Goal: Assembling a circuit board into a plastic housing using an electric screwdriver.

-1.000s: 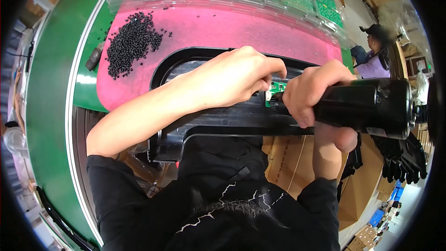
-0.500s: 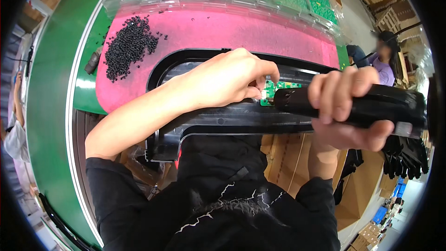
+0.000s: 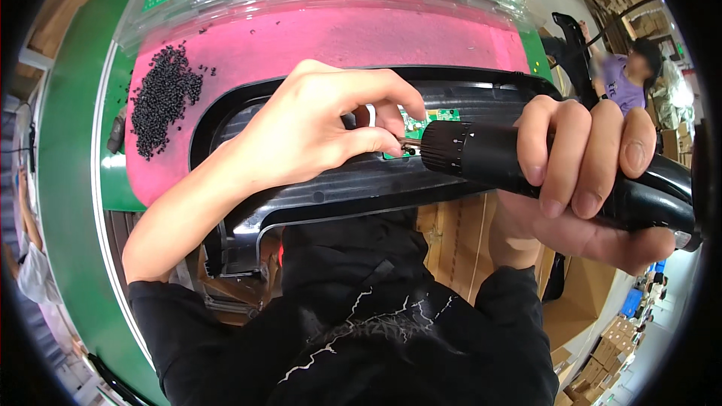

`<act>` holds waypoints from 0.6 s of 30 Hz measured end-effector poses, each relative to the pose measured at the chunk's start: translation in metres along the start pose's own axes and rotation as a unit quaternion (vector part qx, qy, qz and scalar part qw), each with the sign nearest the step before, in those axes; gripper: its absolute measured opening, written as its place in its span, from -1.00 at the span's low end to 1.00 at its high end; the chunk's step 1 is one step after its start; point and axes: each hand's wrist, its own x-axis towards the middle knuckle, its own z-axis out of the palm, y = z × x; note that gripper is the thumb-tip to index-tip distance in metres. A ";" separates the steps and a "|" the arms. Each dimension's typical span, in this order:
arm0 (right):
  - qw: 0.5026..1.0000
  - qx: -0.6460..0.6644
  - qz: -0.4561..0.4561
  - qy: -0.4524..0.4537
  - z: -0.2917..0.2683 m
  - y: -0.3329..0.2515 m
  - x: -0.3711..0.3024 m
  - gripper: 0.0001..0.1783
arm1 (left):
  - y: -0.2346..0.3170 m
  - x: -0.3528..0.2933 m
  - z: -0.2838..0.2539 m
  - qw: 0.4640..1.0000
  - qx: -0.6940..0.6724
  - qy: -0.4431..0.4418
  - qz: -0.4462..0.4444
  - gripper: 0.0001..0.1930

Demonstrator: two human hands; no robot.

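In the head view, the right hand (image 3: 587,173) wraps fully around a black electric screwdriver (image 3: 556,169). The left hand (image 3: 316,131) pinches with thumb and forefinger at the tool's tip, where a small green circuit board (image 3: 421,129) lies in the black plastic housing (image 3: 361,180), just under the left fingertips. Whether a screw is between those fingers, I cannot tell.

To do this step well, I think the bit should sit straight in the screw while the left fingers steady it and the board does not slide.

The screwdriver's long axis runs from the right hand toward the left hand, tip pointing at the board.
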 end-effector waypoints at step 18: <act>0.999 0.023 -0.021 -0.027 -0.017 -0.013 -0.005 -0.52 | 0.002 -0.003 0.008 0.966 -0.227 -0.054 -0.107 -0.62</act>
